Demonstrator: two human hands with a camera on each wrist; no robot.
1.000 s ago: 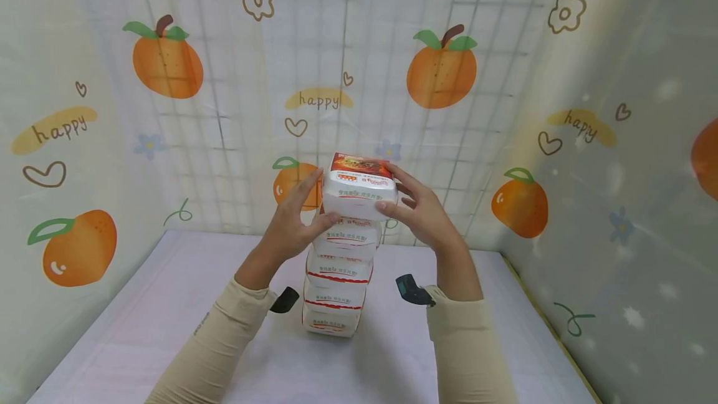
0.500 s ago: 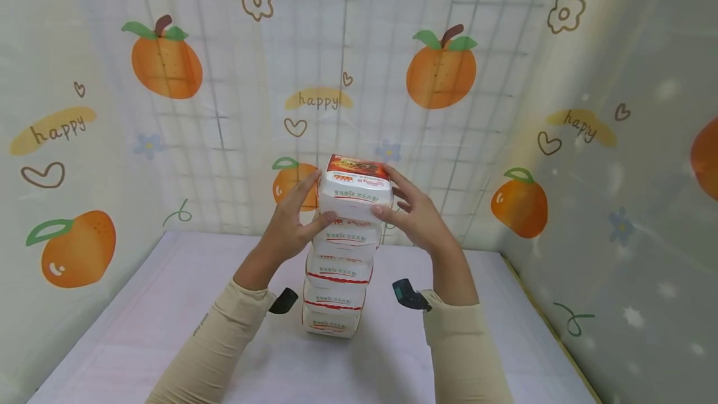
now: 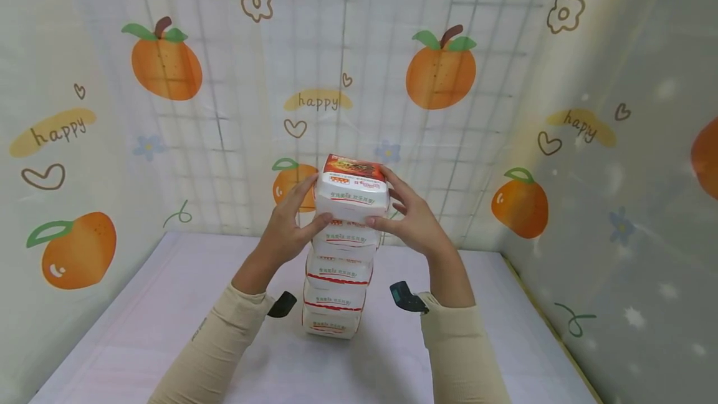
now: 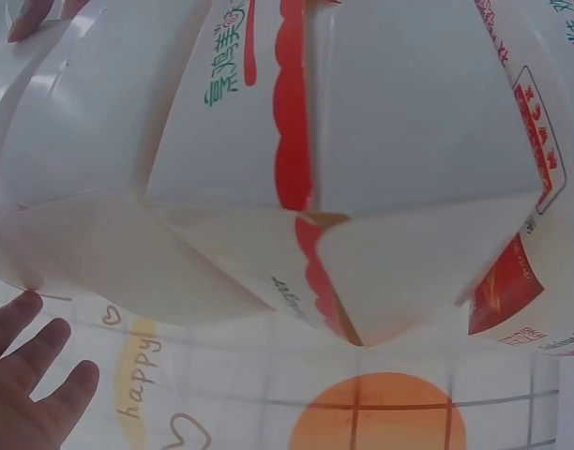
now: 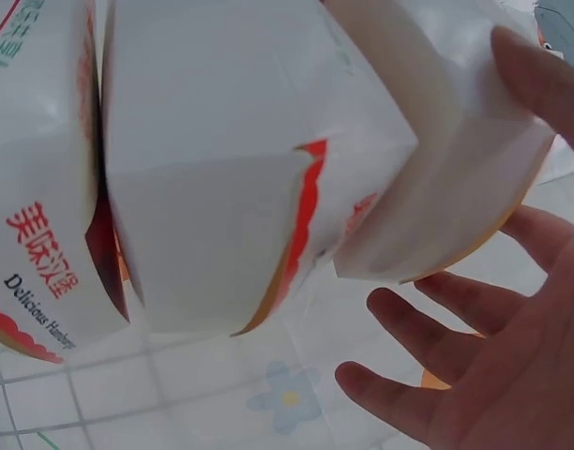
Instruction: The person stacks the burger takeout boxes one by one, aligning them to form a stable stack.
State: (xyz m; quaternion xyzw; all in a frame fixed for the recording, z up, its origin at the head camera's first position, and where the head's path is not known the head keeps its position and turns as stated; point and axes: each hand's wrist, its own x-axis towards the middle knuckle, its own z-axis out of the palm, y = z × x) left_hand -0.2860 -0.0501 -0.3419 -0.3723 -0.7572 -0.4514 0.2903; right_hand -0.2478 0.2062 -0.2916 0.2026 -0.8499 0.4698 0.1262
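Observation:
A white burger box with a red printed top sits highest on a stack of several like boxes in the head view. My left hand holds its left side, thumb at the front corner. On the opposite side my right hand grips it, thumb on the front face and fingers along the right side. The stack is uneven, with its upper boxes set further right than the bottom one. In the right wrist view, the index finger touches the top box while other fingers spread away from it.
The stack stands on a pale cloth-covered table. Behind it hangs a white curtain printed with oranges, over a wire grid. A similar curtain borders the right side. Dark wrist cameras stick out near the stack.
Both hands have brought the top box slightly left and a little down, more squarely over the box beneath. The lower boxes have stayed in place.

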